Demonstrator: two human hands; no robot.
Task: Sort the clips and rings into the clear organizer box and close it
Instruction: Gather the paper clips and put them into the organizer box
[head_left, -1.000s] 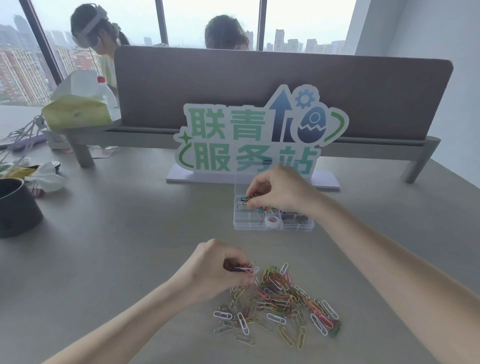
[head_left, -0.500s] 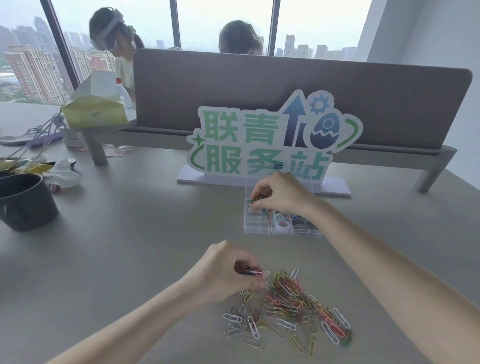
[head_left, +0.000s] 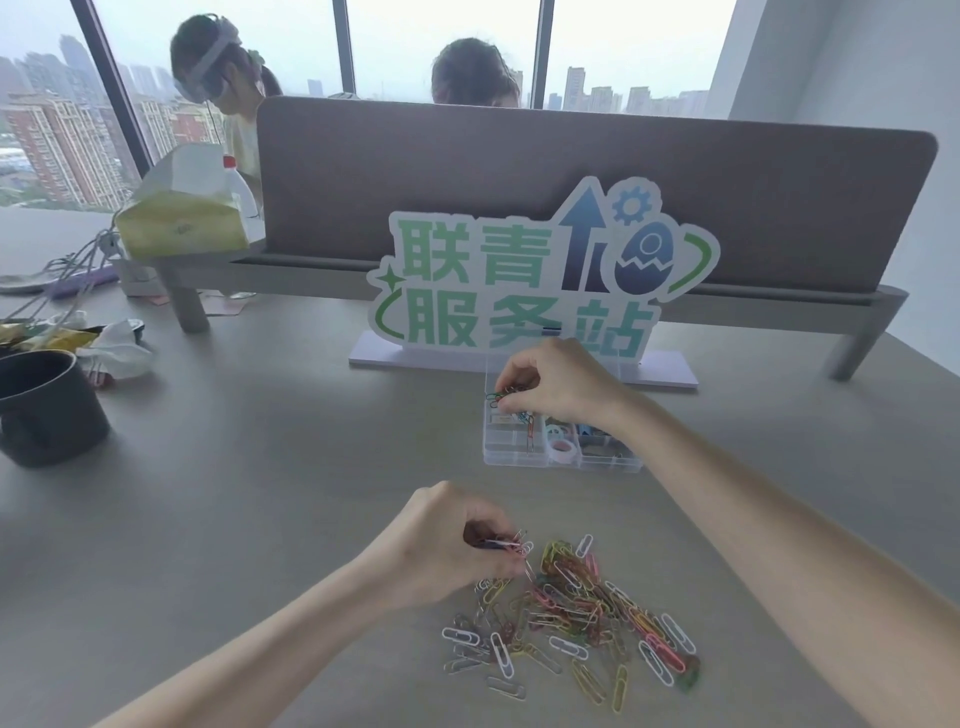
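The clear organizer box sat open on the grey table, just in front of the white base of the standing sign with green characters. Its lid was hard to make out. In its compartments lay a pink ring of tape, a few coloured clips and some small dark items too blurred to tell.

Over the box's far left corner hovered the right hand, its fingers curled and pinching a small bunch of dark and green paper clips above the compartments.

Nearer the camera than the box, well apart from it, a loose pile of paper clips in white, yellow, pink, green and silver was spread on the table. At the pile's far left edge the left hand was clenched around a few clips, thumb and fingertips pinching them just above the heap.

Left of the box, near the table's edge, stood a dark round container, with crumpled wrappers and tissue behind it. Behind the sign ran a grey desk divider, a yellow-green tissue pack at its left end. Beyond the divider two people were partly visible against windows showing city buildings.
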